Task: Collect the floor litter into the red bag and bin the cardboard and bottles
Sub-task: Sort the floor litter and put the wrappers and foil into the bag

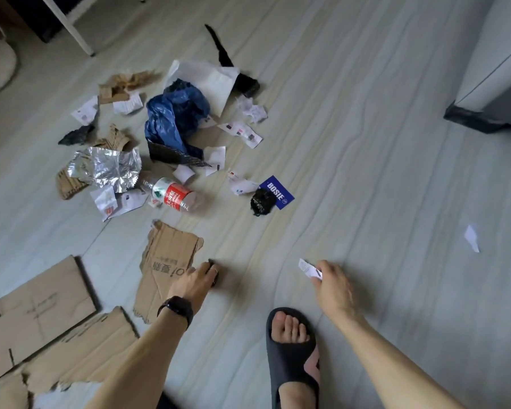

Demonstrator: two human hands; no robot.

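Two featherlight scraps: our right hand (pixel 332 286) is pinching white paper (pixel 307 266) edgewise, our left hand (pixel 196 280) clutching a dark wad (pixel 216 276).

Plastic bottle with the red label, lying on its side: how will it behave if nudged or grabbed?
The bottle lies on its side on the smooth floor, so a nudge would probably roll it. It looks clear and empty, so it is likely light, and its wall may dent under tight fingers.
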